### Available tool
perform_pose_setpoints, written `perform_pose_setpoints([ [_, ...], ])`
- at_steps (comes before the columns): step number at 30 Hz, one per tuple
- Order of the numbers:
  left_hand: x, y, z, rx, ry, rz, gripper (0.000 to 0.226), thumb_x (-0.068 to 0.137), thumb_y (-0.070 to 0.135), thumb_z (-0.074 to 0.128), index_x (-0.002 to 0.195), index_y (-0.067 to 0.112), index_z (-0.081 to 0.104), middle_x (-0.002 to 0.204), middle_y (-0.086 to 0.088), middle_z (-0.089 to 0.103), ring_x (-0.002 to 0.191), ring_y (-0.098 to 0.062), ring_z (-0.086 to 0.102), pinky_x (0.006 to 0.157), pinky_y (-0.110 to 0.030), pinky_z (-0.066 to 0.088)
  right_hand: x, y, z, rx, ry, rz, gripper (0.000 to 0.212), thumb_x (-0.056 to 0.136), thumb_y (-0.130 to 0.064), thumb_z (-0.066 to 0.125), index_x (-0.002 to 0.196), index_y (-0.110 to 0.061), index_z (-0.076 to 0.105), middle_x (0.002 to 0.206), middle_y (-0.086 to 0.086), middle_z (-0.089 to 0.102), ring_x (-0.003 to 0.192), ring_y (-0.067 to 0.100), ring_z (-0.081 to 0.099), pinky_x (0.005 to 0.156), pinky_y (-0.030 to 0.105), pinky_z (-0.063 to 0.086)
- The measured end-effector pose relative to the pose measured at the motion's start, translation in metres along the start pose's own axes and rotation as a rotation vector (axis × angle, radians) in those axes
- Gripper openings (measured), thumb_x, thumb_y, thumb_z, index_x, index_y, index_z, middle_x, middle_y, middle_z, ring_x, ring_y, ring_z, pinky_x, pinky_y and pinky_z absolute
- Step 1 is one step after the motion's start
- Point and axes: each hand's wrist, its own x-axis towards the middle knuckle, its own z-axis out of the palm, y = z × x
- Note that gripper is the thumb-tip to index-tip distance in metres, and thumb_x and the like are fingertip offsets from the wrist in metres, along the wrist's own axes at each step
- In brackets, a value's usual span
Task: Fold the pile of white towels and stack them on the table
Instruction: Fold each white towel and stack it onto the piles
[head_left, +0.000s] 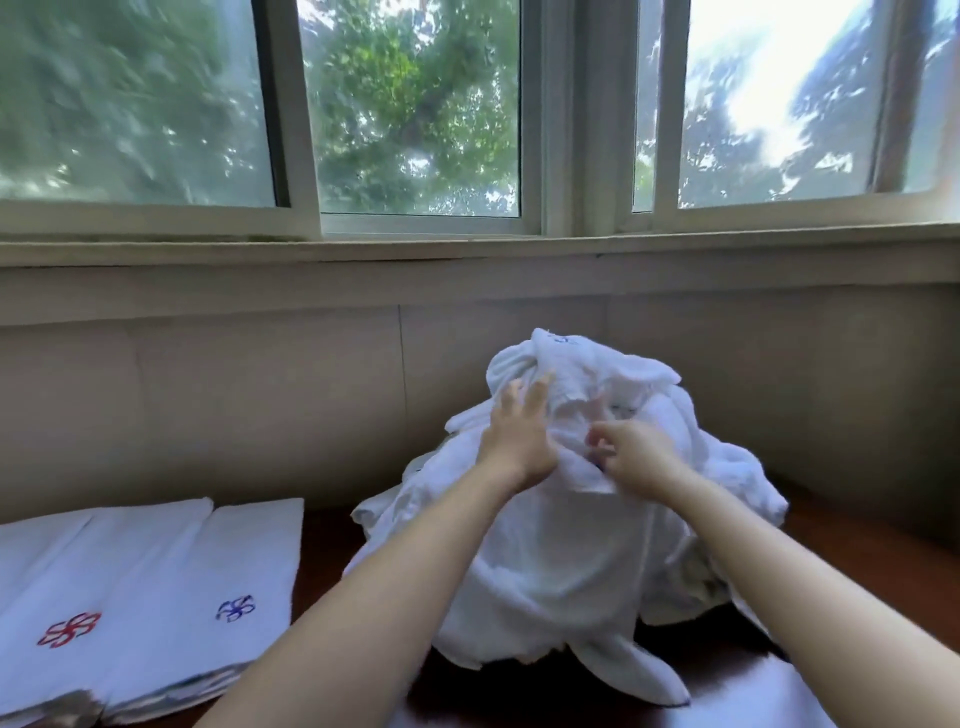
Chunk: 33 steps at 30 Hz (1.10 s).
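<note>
Picking the next towel out of the heap.

The left hand (519, 436), fingers straight and spread, presses flat against the pile of white towels (561, 561), and the right hand (631, 454) pinches a fold of it near the top. The pile sits heaped on the table (857, 571) by the wall, apart from the folded towels (156, 582) at the left. It seems best to steady the heap with the flat hand and draw that fold up slowly, so one towel comes free without dragging the others.
</note>
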Motion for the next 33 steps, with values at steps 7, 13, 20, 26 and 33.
perform_pose_setpoints([
  [7,0.024,0.024,-0.004,0.092,0.041,-0.187,0.051,0.088,0.016,0.048,0.137,0.024,0.039,0.141,-0.01,0.04,0.1,-0.026,0.049,0.077,-0.029,0.041,-0.052,0.016,0.016,-0.107,0.041,-0.195,0.037,0.094,-0.02,0.046,0.13,-0.019,0.046,0.129,0.006,0.048,0.121,0.026,0.043,0.099,0.031,0.032],
  [13,0.001,0.046,-0.033,0.126,0.367,-0.148,0.017,0.092,0.012,0.036,0.098,0.01,0.052,0.094,-0.009,0.057,0.078,-0.028,0.042,0.067,-0.031,0.033,-0.078,0.027,0.005,0.022,-0.008,-0.128,0.063,0.094,-0.027,0.048,0.149,-0.025,0.017,0.149,0.007,0.027,0.138,0.023,0.024,0.114,0.034,0.02],
  [20,-0.067,0.062,-0.112,-0.552,0.567,-0.093,0.032,0.09,-0.001,0.032,0.065,0.014,0.045,0.061,-0.001,0.046,0.057,-0.015,0.04,0.052,-0.028,0.031,-0.093,-0.014,-0.016,0.444,0.163,-0.118,0.097,0.085,-0.021,0.065,0.148,-0.039,-0.008,0.154,0.004,0.009,0.132,0.025,0.032,0.105,0.044,0.036],
  [26,-0.166,0.026,-0.174,-0.408,-0.156,-0.144,0.023,0.076,0.005,0.04,0.063,0.011,0.057,0.05,0.006,0.05,0.045,-0.005,0.044,0.042,-0.014,0.033,-0.108,-0.056,-0.01,-0.073,0.011,-0.21,0.112,0.081,-0.043,0.068,0.135,-0.054,-0.029,0.155,0.015,-0.021,0.146,0.03,-0.012,0.116,0.052,0.007],
  [33,-0.28,-0.035,-0.196,0.052,-0.944,-0.472,0.03,0.072,0.017,0.044,0.089,0.021,0.068,0.094,0.005,0.058,0.081,-0.003,0.053,0.063,-0.008,0.039,-0.169,-0.105,0.062,-0.359,-0.03,-0.43,0.059,0.095,-0.02,0.045,0.148,-0.031,0.02,0.158,0.011,-0.019,0.144,0.033,-0.019,0.11,0.059,-0.014],
])
